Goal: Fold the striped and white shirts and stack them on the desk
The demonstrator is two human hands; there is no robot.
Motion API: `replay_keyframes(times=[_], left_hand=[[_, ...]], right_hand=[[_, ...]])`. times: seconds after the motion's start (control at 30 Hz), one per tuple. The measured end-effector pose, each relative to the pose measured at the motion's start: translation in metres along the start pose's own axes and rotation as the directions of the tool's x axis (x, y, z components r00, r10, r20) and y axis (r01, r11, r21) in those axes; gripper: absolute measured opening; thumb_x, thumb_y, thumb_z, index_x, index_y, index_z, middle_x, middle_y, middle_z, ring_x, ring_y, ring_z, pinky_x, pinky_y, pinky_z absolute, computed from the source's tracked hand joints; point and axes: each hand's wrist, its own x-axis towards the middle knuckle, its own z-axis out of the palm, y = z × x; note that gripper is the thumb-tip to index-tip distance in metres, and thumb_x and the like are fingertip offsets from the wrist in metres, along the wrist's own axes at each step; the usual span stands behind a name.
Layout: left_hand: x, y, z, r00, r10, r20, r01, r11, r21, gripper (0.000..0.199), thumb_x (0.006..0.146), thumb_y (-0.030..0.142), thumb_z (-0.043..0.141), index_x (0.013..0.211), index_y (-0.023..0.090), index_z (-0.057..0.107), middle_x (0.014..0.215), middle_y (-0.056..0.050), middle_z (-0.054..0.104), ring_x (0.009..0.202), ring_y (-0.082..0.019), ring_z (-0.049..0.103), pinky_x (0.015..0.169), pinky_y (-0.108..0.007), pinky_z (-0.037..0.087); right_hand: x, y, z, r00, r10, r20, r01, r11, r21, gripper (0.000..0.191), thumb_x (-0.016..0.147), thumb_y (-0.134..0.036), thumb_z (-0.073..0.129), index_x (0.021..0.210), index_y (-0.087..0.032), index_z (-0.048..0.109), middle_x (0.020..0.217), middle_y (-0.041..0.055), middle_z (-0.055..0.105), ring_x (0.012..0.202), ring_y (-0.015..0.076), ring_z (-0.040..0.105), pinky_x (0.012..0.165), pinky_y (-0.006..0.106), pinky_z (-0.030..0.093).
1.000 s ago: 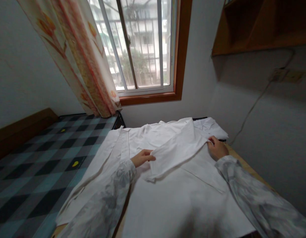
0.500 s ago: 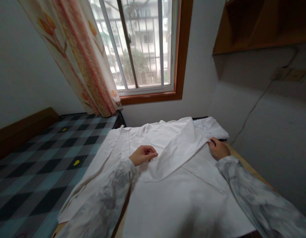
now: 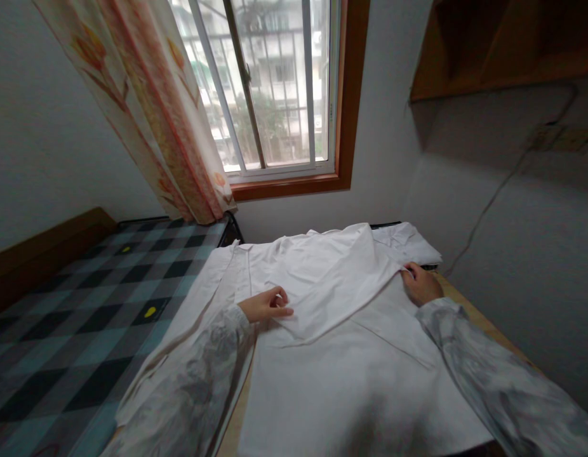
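A white coat [image 3: 341,387] lies spread over a wooden table, with one sleeve [image 3: 344,285] laid slantwise across its body. My right hand [image 3: 421,284] is closed on the cloth at the right end of that folded part, pinching its edge between thumb and fingers. Over the left part of the sleeve hovers my left hand [image 3: 267,304], thumb and fingers apart, with nothing visible between them. Whether its fingertips brush the cloth I cannot tell. A slanted slit or seam line shows on the coat below my right hand.
Behind the coat at the right lies a folded white cloth [image 3: 408,241]. A bed with a checked cover [image 3: 103,317] stands on the left. The bare wooden table edge [image 3: 479,317] shows at right. Beyond are a window [image 3: 275,95], a curtain [image 3: 151,108] and a wall shelf [image 3: 494,57].
My left hand has moved a little left and nearer me, and its fingers have parted from the thumb. The sleeve lies flatter there. My right hand keeps its hold in the same place.
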Motion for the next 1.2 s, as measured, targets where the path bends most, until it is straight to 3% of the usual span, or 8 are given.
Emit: replay_keyframes(times=[0.1, 0.3, 0.5, 0.6, 0.7, 0.8, 1.0, 1.2], left_hand=[[0.000, 0.004, -0.003, 0.995, 0.016, 0.100, -0.025, 0.996, 0.087, 0.053, 0.054, 0.056, 0.097, 0.079, 0.021, 0.065, 0.067, 0.006, 0.055, 0.061, -0.013, 0.046, 0.057, -0.025, 0.034], [0.002, -0.011, 0.001, 0.993, -0.078, -0.090, 0.080, 0.997, 0.023, 0.042, 0.063, 0.056, 0.087, 0.086, 0.023, 0.074, 0.062, 0.005, 0.058, 0.060, -0.017, 0.053, 0.057, -0.028, 0.038], [-0.007, -0.038, 0.002, 0.996, -0.002, -0.089, 0.028, 0.955, 0.294, 0.046, 0.041, 0.040, 0.101, 0.073, 0.025, 0.072, 0.060, 0.005, 0.063, 0.054, -0.018, 0.055, 0.056, -0.028, 0.037], [0.007, -0.036, -0.015, 0.973, 0.050, -0.224, 0.029, 0.941, 0.336, 0.048, 0.060, 0.060, 0.094, 0.080, 0.024, 0.071, 0.070, 0.000, 0.069, 0.062, -0.020, 0.062, 0.061, -0.028, 0.042], [0.040, -0.030, -0.039, 0.831, 0.009, -0.556, 0.238, 0.898, 0.371, 0.054, 0.077, 0.068, 0.080, 0.101, 0.021, 0.069, 0.091, -0.007, 0.076, 0.083, -0.025, 0.071, 0.073, -0.030, 0.047], [0.076, -0.029, -0.056, 0.748, -0.139, -0.649, 0.450, 0.826, 0.341, 0.054, 0.082, 0.064, 0.078, 0.111, 0.019, 0.067, 0.108, -0.012, 0.078, 0.101, -0.028, 0.073, 0.082, -0.030, 0.049], [0.110, -0.034, -0.052, 0.751, -0.134, -0.647, 0.447, 0.824, 0.348, 0.023, 0.089, 0.042, 0.073, 0.083, 0.020, 0.067, 0.091, -0.008, 0.077, 0.092, -0.025, 0.071, 0.078, -0.030, 0.046], [0.087, -0.031, -0.080, 0.759, -0.014, -0.651, 0.351, 0.851, 0.391, 0.021, 0.097, 0.036, 0.060, 0.083, 0.021, 0.063, 0.081, -0.002, 0.070, 0.082, -0.019, 0.064, 0.076, -0.028, 0.046]], right_hand=[[0.000, 0.001, 0.000, 1.000, -0.009, 0.008, 0.009, 1.000, 0.001, 0.030, 0.099, -0.044, 0.055, 0.108, -0.023, 0.075, 0.086, 0.0088, 0.075, 0.076, 0.0249, 0.064, 0.063, 0.030, 0.032], [-0.001, 0.000, -0.001, 1.000, -0.024, 0.003, 0.024, 0.999, -0.021, 0.029, 0.100, -0.044, 0.054, 0.105, -0.024, 0.074, 0.086, 0.0085, 0.075, 0.074, 0.0240, 0.062, 0.064, 0.030, 0.032], [0.004, 0.001, -0.007, 0.993, -0.048, 0.112, 0.058, 0.994, -0.090, 0.032, 0.103, -0.044, 0.049, 0.095, -0.024, 0.072, 0.086, 0.0092, 0.075, 0.075, 0.0241, 0.062, 0.065, 0.031, 0.032], [0.015, -0.001, -0.014, 0.988, -0.061, 0.139, 0.070, 0.996, -0.056, 0.023, 0.098, -0.040, 0.057, 0.099, -0.023, 0.072, 0.091, 0.0090, 0.078, 0.078, 0.0241, 0.065, 0.067, 0.031, 0.037], [0.031, -0.018, -0.018, 0.989, -0.060, 0.135, 0.058, 0.998, 0.019, 0.030, 0.099, -0.045, 0.057, 0.113, -0.024, 0.073, 0.097, 0.0089, 0.079, 0.083, 0.0247, 0.069, 0.073, 0.031, 0.043], [0.050, -0.046, -0.014, 0.982, -0.030, 0.185, 0.034, 0.999, -0.017, 0.045, 0.099, -0.059, 0.057, 0.116, -0.021, 0.075, 0.101, 0.0113, 0.080, 0.090, 0.0262, 0.072, 0.078, 0.032, 0.048], [0.077, -0.085, 0.009, 0.960, -0.009, 0.280, 0.063, 0.981, -0.185, 0.050, 0.091, -0.054, 0.071, 0.120, -0.014, 0.079, 0.124, 0.0194, 0.078, 0.111, 0.0330, 0.073, 0.090, 0.035, 0.051], [0.084, -0.097, 0.020, 0.962, -0.108, 0.250, 0.136, 0.986, -0.100, 0.041, 0.104, -0.045, 0.054, 0.119, -0.017, 0.080, 0.122, 0.0138, 0.080, 0.112, 0.0276, 0.073, 0.093, 0.031, 0.050]])
